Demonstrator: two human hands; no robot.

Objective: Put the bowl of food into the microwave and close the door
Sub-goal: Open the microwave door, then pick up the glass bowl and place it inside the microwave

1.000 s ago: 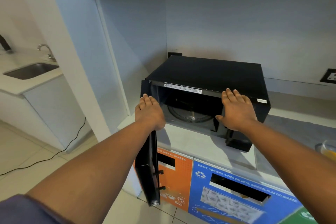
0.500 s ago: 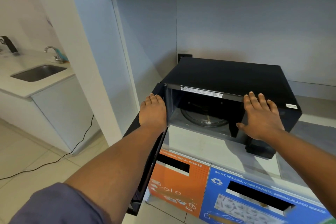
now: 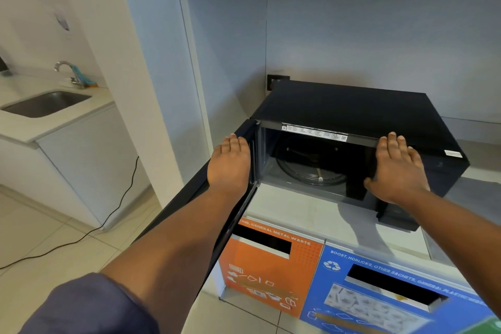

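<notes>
The bowl of food is not showing anywhere in view, so its direction from either hand cannot be told. The microwave (image 3: 352,149) is standing open, its glass plate (image 3: 311,171) bare. The left hand (image 3: 230,165) is lying flat, fingers together, against the swung-out door (image 3: 244,211); the right hand (image 3: 395,168) is resting flat on the front frame, holding nothing.

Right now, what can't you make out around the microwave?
All from the head view:
- Bowl: nowhere in frame.
- Door face: mostly hidden behind the left arm.
- Control panel: covered by the right hand.
- Left hand: whether it touches the door is unclear.
- Label on the microwave: too small.
- Blue bin: cut off by the bottom edge.
</notes>
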